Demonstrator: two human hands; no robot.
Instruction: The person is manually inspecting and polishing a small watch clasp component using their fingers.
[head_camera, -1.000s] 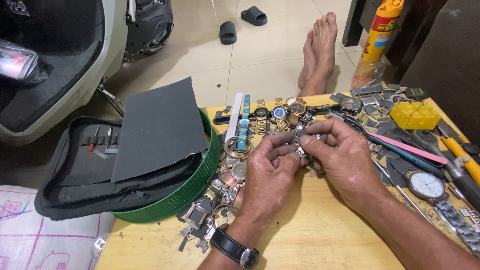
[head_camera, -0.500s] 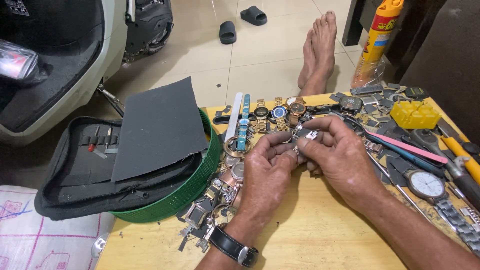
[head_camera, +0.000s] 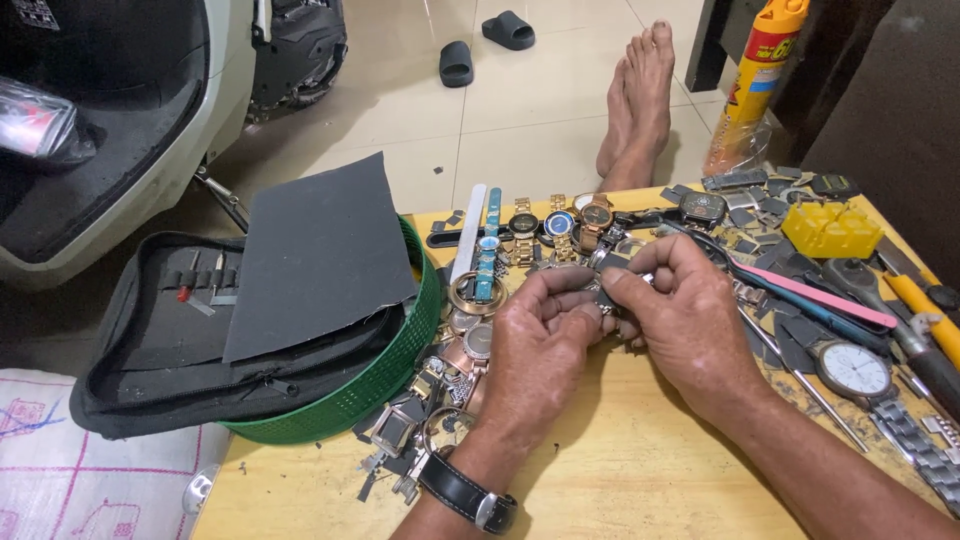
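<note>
Both my hands meet over the middle of a low wooden table. My left hand, with a black-strapped watch on its wrist, and my right hand pinch a small silver wristwatch between their fingertips. Most of the watch is hidden by my fingers. Behind the hands, a row of wristwatches lies side by side. More watches and loose parts are heaped at my left.
A green basket holds a black tool pouch with a dark sheet on top. At the right lie a yellow block, a pink file, screwdrivers and a white-faced watch. Another person's bare feet rest on the tiled floor beyond.
My hands have shifted slightly toward me and lower, still working the small watch between the fingertips. Nothing else on the table has moved.
</note>
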